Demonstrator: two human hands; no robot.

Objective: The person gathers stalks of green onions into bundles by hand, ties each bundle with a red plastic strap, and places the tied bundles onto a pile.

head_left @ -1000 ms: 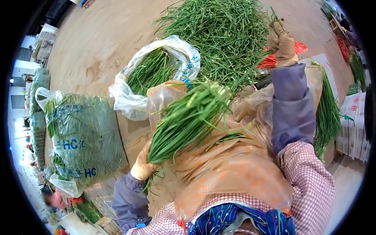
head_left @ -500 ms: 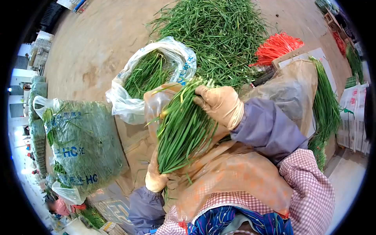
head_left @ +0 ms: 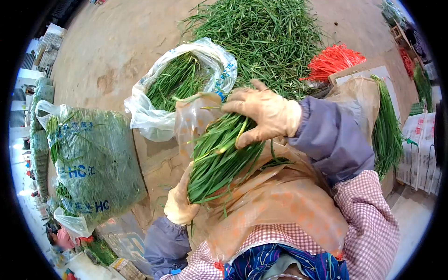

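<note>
A bunch of long green garlic chives [head_left: 224, 161], with a few yellowed leaves, slants across my lap. My left hand [head_left: 181, 198], gloved in pale tan, is closed around the lower left side of the bunch, most of its fingers hidden behind the leaves. Over the upper end lies my gloved right hand [head_left: 266, 114], thumb and fingers spread apart against the leaves. Beneath the bunch is a translucent brownish plastic apron [head_left: 275, 210] covering my lap. A few loose leaves hang below my left hand.
A large chive heap [head_left: 261, 42] lies ahead on the floor. An open white plastic bag [head_left: 154, 126] with chives stands before me. At left is a packed clear bag [head_left: 98, 163]. Red ties [head_left: 333, 63], more chives [head_left: 387, 130] and white crates [head_left: 417, 149] are right.
My right hand has gone from pinching the upper end of the chives to spreading its fingers over them. My left hand keeps its hold, and the view has shifted slightly.
</note>
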